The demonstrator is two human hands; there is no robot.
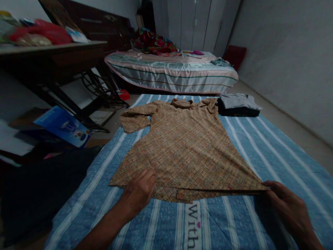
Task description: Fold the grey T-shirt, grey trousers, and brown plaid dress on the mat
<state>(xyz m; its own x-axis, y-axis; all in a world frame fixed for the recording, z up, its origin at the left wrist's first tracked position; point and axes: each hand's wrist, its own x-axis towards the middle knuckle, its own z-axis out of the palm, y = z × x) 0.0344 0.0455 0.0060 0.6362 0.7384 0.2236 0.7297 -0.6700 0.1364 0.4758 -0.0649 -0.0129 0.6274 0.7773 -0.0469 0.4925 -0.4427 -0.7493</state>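
A brown checked shirt (187,146) lies face up and spread out, its collar at the far end and its hem nearest me. Its left-hand sleeve is stretched sideways, while the right-hand one is bunched by the shoulder. My left hand (140,190) has curled fingers closed on the cloth near the hem, left of the middle; the fingertips are partly hidden. At the right corner of the hem, my right hand (288,205) pinches the fabric between thumb and fingers. Part of the back layer shows below the front hem.
Under the shirt is a blue striped bedsheet (281,152). Folded clothes (239,104) are stacked beyond the right shoulder. A sewing table (70,52) and a blue box (63,126) stand at left. Another bed (171,74) is behind, with a grey wall (286,59) at right.
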